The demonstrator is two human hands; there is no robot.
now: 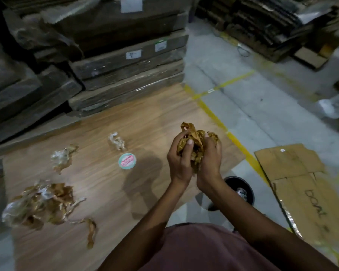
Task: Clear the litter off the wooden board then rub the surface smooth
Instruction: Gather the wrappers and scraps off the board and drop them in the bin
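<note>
While both hands squeeze the brown tape wad (pixel 196 145) above the wooden board (pixel 145 124), left hand (pixel 179 163) and right hand (pixel 208 163) curl their fingers tightly around it; packing it firm should stop strands trailing. Glossy, crinkled tape scraps (pixel 41 204) lie at the board's left, with two smaller clumps (pixel 63 156) farther back and a round lidded tin (pixel 127 160), possibly polish. A dark bin (pixel 241 190) sits just beside the board's edge, on the concrete.

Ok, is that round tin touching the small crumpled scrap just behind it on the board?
Apart. The head view shows a strip of bare wooden board between the round tin and the small crumpled scrap behind it.
</note>
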